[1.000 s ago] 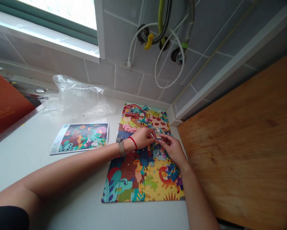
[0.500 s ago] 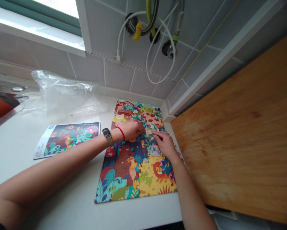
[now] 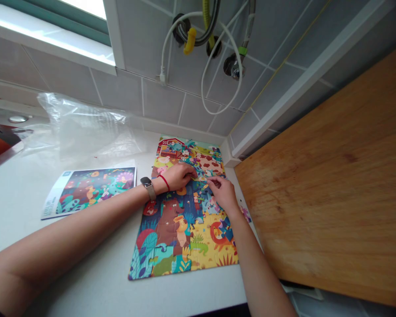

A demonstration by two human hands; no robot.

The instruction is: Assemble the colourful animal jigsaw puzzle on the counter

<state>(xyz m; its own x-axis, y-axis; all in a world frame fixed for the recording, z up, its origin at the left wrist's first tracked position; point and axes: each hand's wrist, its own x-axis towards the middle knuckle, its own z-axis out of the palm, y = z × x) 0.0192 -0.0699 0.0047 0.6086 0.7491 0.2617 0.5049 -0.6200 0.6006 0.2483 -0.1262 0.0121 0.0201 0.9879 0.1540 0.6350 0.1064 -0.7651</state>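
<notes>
A colourful animal jigsaw puzzle lies on the white counter, with a bear, a lion and a cow in its picture. Loose jigsaw pieces are scattered over its upper part. My left hand, with a watch and a red cord at the wrist, is above the puzzle's middle. Its fingers are closed, and a small yellowish bit of a piece shows at the tips. Just to the right, my right hand pinches what looks like a small jigsaw piece between thumb and fingers. Both palms hide part of the puzzle.
A printed picture sheet lies left of the puzzle, partly behind my left forearm. Behind it rests a crumpled clear plastic bag. A wooden panel borders the right side. Hoses and a white cable hang on the tiled wall.
My right hand has moved slightly left and up, its thumb and fingers now pinched together. My left hand stays over nearly the same spot. The view has shifted a little.
</notes>
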